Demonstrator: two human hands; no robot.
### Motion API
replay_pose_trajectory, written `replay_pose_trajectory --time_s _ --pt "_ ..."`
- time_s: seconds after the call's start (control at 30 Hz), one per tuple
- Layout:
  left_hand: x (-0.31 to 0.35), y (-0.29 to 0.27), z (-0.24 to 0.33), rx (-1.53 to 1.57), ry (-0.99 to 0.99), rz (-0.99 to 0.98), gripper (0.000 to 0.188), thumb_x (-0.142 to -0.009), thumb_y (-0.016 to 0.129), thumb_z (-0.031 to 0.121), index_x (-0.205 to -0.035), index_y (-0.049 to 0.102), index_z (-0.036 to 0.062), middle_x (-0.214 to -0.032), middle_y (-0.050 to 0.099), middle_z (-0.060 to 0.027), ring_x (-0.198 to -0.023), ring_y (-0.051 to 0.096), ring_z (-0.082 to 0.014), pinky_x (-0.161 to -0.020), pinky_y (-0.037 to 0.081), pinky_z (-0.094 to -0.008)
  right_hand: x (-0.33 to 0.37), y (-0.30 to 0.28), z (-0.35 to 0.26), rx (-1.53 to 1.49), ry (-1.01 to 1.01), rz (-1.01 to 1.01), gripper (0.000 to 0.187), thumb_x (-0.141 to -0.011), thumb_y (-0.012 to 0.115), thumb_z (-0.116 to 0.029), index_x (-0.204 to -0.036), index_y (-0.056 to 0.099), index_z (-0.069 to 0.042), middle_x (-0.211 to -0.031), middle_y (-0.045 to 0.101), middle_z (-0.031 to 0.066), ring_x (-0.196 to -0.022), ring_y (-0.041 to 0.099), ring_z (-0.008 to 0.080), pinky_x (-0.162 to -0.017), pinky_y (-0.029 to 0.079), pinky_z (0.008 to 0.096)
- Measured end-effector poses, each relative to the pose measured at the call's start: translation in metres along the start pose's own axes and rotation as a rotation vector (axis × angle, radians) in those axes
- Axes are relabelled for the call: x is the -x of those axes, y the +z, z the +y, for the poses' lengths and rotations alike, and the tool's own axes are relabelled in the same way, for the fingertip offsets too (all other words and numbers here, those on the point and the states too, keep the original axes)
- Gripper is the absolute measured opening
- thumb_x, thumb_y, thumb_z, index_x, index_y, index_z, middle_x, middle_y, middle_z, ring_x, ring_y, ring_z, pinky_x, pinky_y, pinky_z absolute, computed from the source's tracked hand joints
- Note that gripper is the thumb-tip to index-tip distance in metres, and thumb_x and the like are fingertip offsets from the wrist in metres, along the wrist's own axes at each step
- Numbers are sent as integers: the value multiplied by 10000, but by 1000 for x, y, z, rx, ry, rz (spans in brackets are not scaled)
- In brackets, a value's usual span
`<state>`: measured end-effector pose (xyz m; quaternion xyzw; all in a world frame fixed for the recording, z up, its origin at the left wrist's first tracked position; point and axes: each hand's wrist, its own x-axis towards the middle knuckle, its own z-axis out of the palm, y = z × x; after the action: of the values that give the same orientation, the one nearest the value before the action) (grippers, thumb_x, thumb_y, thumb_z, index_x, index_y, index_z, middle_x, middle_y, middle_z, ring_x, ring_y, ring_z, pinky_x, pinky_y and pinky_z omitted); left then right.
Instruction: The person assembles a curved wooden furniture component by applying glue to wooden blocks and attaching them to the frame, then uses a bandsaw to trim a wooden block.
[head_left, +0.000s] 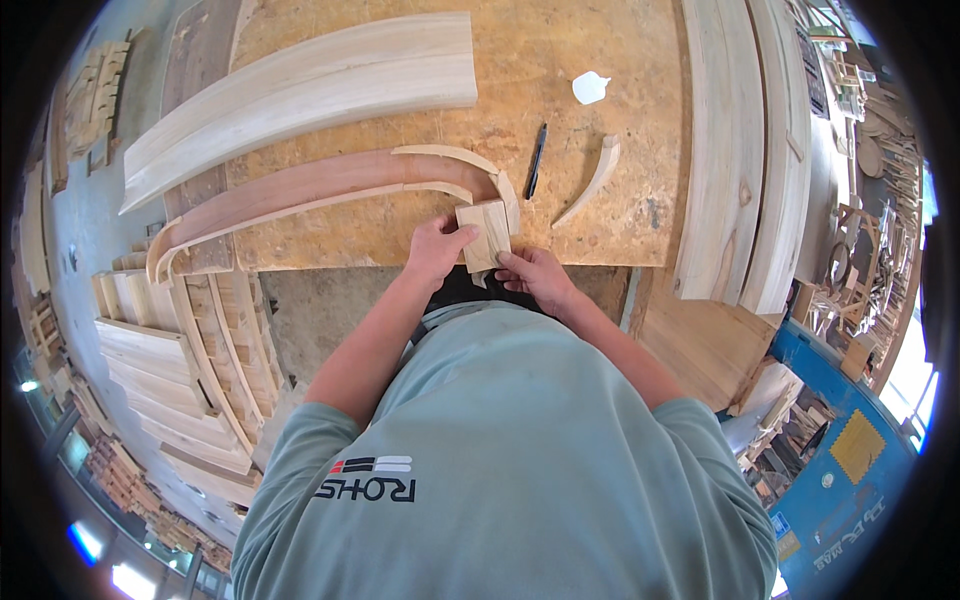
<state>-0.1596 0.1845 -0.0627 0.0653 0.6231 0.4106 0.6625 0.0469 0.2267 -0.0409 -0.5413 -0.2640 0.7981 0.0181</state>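
A small flat wooden block (486,228), pale and roughly rectangular, is held between my two hands at the near edge of the workbench. My left hand (438,248) grips its left side, thumb lying on the top face. At the lower right corner, my right hand (540,277) pinches it with the thumb on top. Just beyond the block lies a long curved wooden frame (300,190), reddish inside with pale strips along its edges. Its right end is partly hidden by the block. A dark pen (536,162) and a thin curved wood piece (592,180) lie to the right.
A wide pale board (310,95) lies across the far left of the workbench (560,60). A white scrap (590,87) rests at the far right. Long planks (722,150) run along the right side. Stacked boards (165,375) stand lower left, and a blue machine (830,470) lower right.
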Motion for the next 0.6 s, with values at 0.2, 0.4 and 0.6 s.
replay_pose_trajectory --time_s 0.2,0.4,0.6 --pt "-1 0 4 -21 -26 25 386 -850 754 116 -1181 654 -57 -1092 702 -128 -971 669 -188 -868 542 -325 4 -4 -10 232 7 22 461 -919 700 -414 -1146 664 -14 -942 677 28 -841 614 107 -728 509 263" --pt "-2 3 8 -22 -36 19 378 -837 763 125 -1154 667 -57 -1065 706 -118 -942 674 -187 -839 549 -327 -3 -28 -20 285 -49 6 516 -887 736 -421 -1163 667 10 -913 676 23 -778 615 115 -705 519 274" --pt "-1 7 9 -43 -33 63 373 -821 771 154 -1115 683 -59 -1037 709 -121 -911 677 -185 -810 554 -328 9 -22 -60 551 -174 195 479 -881 739 -358 -1146 659 33 -850 676 58 -746 634 147 -684 534 322"
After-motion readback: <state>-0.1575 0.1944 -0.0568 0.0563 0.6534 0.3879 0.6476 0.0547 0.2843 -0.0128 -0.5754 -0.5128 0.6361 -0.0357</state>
